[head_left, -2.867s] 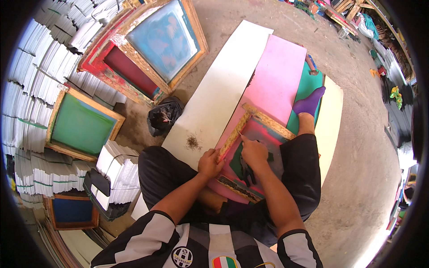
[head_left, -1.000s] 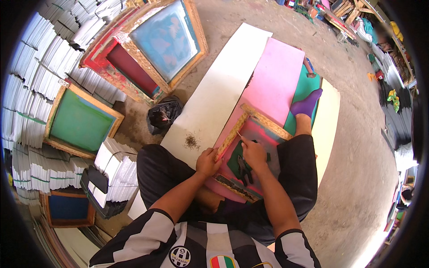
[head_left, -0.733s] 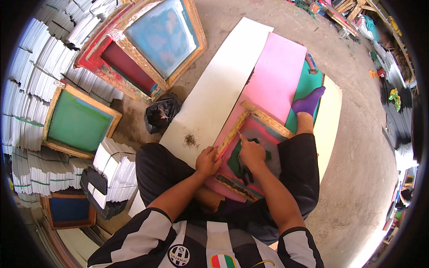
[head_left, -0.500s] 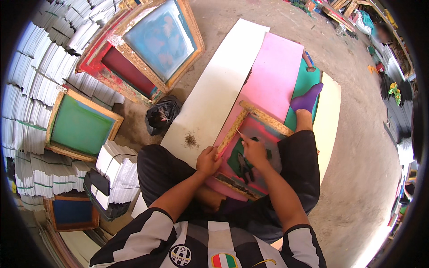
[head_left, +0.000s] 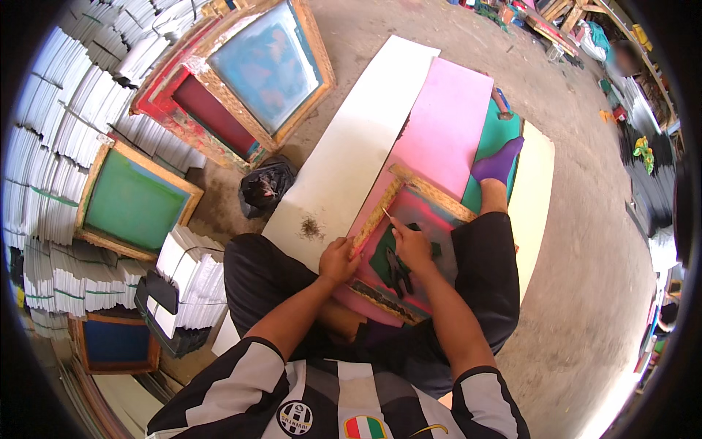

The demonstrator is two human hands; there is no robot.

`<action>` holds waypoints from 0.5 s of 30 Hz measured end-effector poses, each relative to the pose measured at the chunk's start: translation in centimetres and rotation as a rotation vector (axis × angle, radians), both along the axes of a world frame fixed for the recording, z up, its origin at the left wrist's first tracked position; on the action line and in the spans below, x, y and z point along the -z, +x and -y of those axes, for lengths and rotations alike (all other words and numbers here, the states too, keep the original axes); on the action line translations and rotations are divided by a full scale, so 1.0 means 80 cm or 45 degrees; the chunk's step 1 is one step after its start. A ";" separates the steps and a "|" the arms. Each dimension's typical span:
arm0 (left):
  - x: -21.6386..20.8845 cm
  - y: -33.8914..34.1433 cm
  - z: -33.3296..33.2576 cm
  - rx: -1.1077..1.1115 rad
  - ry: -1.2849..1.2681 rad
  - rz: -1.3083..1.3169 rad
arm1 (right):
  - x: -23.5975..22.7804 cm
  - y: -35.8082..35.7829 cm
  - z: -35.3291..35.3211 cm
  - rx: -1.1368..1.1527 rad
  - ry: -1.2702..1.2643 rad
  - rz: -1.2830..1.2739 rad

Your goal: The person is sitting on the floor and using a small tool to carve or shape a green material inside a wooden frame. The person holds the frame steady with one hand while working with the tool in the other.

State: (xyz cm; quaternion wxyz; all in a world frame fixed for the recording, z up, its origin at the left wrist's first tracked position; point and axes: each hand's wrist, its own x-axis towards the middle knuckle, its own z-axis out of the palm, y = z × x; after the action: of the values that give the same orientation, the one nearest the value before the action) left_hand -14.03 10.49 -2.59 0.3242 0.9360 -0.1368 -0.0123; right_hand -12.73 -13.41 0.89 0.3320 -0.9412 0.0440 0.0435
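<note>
Fingers of my right hand [head_left: 412, 247] pinch a thin little tool [head_left: 387, 214], its tip on the frame's pink inside. My left hand [head_left: 338, 260] curls tight around the near left edge of this wooden screen frame [head_left: 431, 196], which rests on my lap. Black scissors [head_left: 398, 269] lie just under my right hand. Beyond the frame are a pink board [head_left: 442, 128] and a white board [head_left: 351, 157].

Bare concrete floor [head_left: 585, 241] in daylight. Paper stacks [head_left: 66, 132] line its left side. Clutter [head_left: 643, 110] lies far right of them.
</note>
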 end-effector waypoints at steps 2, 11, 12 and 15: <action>0.002 -0.002 0.002 -0.001 -0.025 0.023 | -0.024 -0.002 -0.003 -0.015 -0.248 -0.127; -0.006 0.000 0.009 0.017 0.028 -0.029 | 0.047 0.011 0.025 0.238 0.734 -0.255; -0.005 0.000 0.003 0.008 0.027 -0.028 | 0.024 0.014 0.020 0.365 0.894 -0.487; -0.004 -0.003 0.000 -0.003 0.008 -0.014 | -0.008 0.017 0.021 0.581 1.177 -0.845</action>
State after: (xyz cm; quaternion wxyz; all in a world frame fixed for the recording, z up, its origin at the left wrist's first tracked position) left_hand -14.24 10.47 -2.28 0.3221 0.9370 -0.1339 -0.0175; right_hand -11.34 -15.10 1.55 0.6755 -0.6028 0.3221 0.2766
